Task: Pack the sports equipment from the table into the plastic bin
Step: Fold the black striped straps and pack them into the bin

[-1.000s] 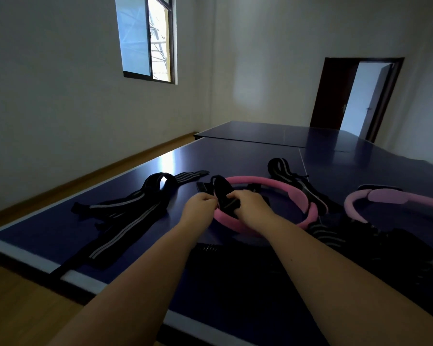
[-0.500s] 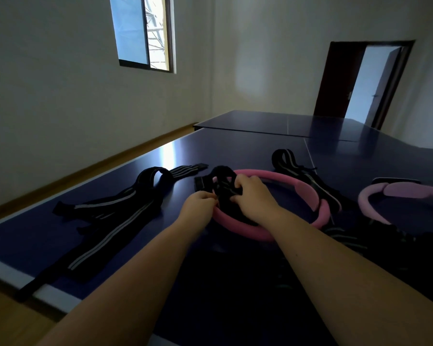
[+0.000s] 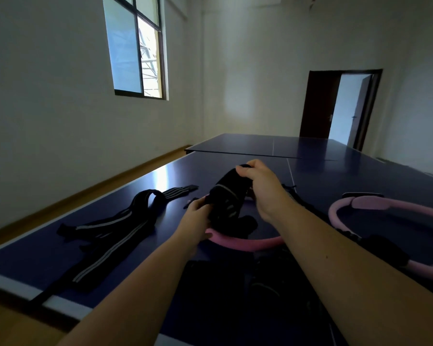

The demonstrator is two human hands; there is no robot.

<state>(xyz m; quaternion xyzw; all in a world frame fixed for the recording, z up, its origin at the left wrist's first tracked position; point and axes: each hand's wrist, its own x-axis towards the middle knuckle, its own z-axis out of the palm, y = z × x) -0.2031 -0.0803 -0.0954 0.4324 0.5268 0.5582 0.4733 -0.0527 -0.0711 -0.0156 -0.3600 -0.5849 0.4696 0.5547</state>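
Observation:
A black elastic wrap with grey stripes (image 3: 228, 196) is lifted off the blue table (image 3: 175, 176). My right hand (image 3: 259, 186) pinches its upper end and my left hand (image 3: 198, 218) grips its lower end. Beneath them lies a pink pilates ring (image 3: 245, 243). A second pink ring (image 3: 375, 203) rests at the right. More black striped straps (image 3: 115, 231) lie spread at the left. No plastic bin is in view.
A dark bundle of black gear (image 3: 385, 248) sits on the second ring's near side. The table's white-edged near corner (image 3: 60, 303) is at lower left, with wooden floor beyond. A second table (image 3: 273, 143) adjoins at the back, near an open door (image 3: 348, 108).
Both hands have lifted the black wrap up off the pink ring; the right hand rose highest. The head view tilted upward, showing more of the wall and window.

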